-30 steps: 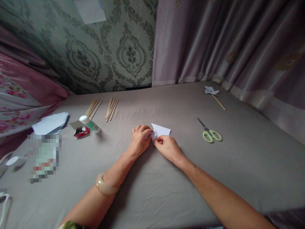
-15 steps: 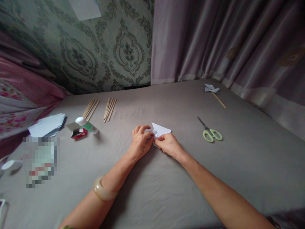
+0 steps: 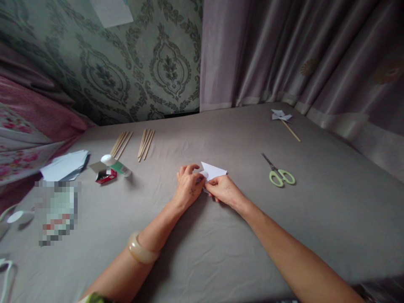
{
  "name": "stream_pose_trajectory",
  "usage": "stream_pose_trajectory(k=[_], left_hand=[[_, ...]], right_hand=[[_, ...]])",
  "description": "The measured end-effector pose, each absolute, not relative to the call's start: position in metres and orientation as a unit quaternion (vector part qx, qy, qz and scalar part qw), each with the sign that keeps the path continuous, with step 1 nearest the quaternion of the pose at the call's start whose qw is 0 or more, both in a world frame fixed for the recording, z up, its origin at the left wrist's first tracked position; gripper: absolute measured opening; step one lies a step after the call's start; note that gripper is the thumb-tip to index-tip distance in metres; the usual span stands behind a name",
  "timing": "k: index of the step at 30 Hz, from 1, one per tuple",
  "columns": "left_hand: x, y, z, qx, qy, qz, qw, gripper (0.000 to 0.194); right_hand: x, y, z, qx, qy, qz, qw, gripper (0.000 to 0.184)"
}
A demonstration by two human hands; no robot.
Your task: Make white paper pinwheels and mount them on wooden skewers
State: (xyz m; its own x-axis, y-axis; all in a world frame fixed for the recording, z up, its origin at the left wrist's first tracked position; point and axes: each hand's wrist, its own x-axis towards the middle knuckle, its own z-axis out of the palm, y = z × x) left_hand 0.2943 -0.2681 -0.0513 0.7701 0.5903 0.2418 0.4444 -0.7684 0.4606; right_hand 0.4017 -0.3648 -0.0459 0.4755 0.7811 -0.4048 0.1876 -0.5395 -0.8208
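Between my hands is a folded white paper pinwheel (image 3: 214, 170), one pointed blade sticking up and to the right. My left hand (image 3: 190, 184) grips its left side, fingers bent and thumb pressed against the paper near the centre. From the right, my right hand (image 3: 224, 188) pinches the lower edge between thumb and fingers. Both hands hide most of the paper's middle and near side. Off to the right lie scissors (image 3: 278, 173) with pale green handles. Farther back rests another white pinwheel (image 3: 280, 115) on a wooden stick.
On the left are two bundles of wooden sticks (image 3: 146, 144), a glue stick (image 3: 116, 165), an open small red box (image 3: 106, 175) and a stack of white paper (image 3: 65, 165). A pixelated item (image 3: 58, 212) and a white cable (image 3: 6, 273) lie nearer. Curtains (image 3: 268, 50) border the table.
My hands keep hold of the paper in nearly the same place, with only slight finger movement. The view has shifted a little.
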Motion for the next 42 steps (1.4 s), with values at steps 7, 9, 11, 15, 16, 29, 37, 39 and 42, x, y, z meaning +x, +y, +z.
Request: stream_pose_trajectory(k=[7,9,11,15,16,29,37,39,42], left_hand=[[0.297,-0.273,-0.049,0.920,0.302,0.180,0.173,0.012],[0.298,-0.275,-0.049,0.917,0.313,0.178,0.171,0.012],[0.299,-0.275,-0.049,0.915,0.317,0.180,0.173,0.013],[0.298,-0.275,-0.052,0.913,0.316,0.188,0.178,0.014],[0.298,-0.275,-0.052,0.912,0.316,0.189,0.178,0.014],[0.299,-0.279,-0.047,0.900,0.343,0.183,0.195,0.013],[0.301,-0.280,-0.049,0.898,0.353,0.183,0.188,0.014],[0.302,-0.280,-0.049,0.897,0.355,0.183,0.188,0.014],[0.302,-0.281,-0.048,0.897,0.358,0.179,0.186,0.014]], right_hand=[[0.403,-0.377,-0.028,-0.742,-0.327,0.461,0.360,0.023],[0.407,-0.383,-0.026,-0.745,-0.333,0.462,0.348,0.026],[0.413,-0.388,-0.028,-0.752,-0.347,0.446,0.339,0.025],[0.425,-0.392,-0.035,-0.804,-0.390,0.309,0.325,0.022],[0.426,-0.393,-0.036,-0.819,-0.401,0.262,0.316,0.022],[0.408,-0.395,-0.033,-0.816,-0.544,0.104,0.166,0.037],[0.401,-0.395,-0.026,-0.809,-0.569,0.092,0.115,0.038],[0.400,-0.395,-0.026,-0.809,-0.572,0.089,0.105,0.038],[0.399,-0.394,-0.026,-0.807,-0.578,0.081,0.090,0.037]])
